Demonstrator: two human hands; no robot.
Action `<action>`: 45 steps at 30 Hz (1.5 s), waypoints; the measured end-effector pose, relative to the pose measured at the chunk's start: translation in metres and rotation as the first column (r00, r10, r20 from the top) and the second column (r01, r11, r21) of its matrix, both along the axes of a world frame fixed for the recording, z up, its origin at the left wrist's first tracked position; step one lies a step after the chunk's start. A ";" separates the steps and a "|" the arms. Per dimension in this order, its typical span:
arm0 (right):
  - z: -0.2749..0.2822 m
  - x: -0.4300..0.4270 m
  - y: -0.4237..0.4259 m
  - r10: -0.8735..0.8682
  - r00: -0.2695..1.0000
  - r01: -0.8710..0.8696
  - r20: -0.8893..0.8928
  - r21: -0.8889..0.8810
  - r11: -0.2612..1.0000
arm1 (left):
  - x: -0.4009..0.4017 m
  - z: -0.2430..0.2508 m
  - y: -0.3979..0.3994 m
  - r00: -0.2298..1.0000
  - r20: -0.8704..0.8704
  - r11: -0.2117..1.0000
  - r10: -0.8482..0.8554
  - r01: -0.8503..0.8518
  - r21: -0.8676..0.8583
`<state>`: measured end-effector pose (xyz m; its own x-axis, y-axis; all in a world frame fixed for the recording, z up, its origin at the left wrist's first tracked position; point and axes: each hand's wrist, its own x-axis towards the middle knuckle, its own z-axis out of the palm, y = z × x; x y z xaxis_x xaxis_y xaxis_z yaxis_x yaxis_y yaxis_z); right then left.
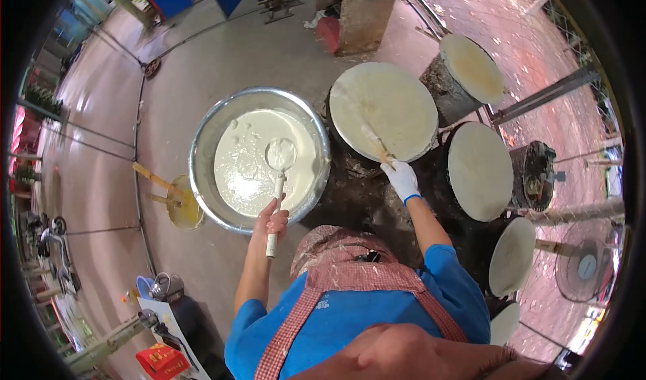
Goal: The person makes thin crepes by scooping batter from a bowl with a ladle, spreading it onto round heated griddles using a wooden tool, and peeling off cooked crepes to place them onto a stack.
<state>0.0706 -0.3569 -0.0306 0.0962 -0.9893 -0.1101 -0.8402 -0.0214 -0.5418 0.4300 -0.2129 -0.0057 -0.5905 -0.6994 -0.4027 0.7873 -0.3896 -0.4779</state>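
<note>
My bare left hand point(273, 219) grips the pale handle of a ladle point(280, 155). The ladle's round bowl, coated in batter, is over a wide metal basin point(199, 178) of creamy white batter point(242, 163). My right hand point(401, 178), in a white glove with a blue cuff, holds a wooden-handled spreader point(372, 136). Its blurred blade lies across a large round griddle point(404, 102) covered with a pale layer of batter. Whether the blade touches the batter I cannot tell.
Several more round griddles with pale tops curve along my right, among them one griddle point(480, 173) and a farther one point(472, 69). An electric fan point(585, 264) stands beyond them. At left, a yellowish container point(185, 208) holds wooden-handled tools. A kettle point(166, 286) is at lower left.
</note>
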 end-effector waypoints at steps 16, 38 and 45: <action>0.000 -0.148 0.288 -0.751 0.588 0.736 0.299 0.186 0.650 | -0.183 -0.042 -0.013 0.502 0.084 0.491 -0.861 0.863 -0.116; -0.014 -0.268 0.406 -0.931 0.283 0.954 0.232 0.028 0.297 | -0.311 0.011 0.039 0.234 0.759 0.138 -0.608 0.972 -0.189; -0.019 -0.274 0.363 -0.893 0.218 0.925 0.394 0.208 0.317 | -0.316 0.013 -0.011 0.154 0.535 0.190 -0.831 0.982 0.012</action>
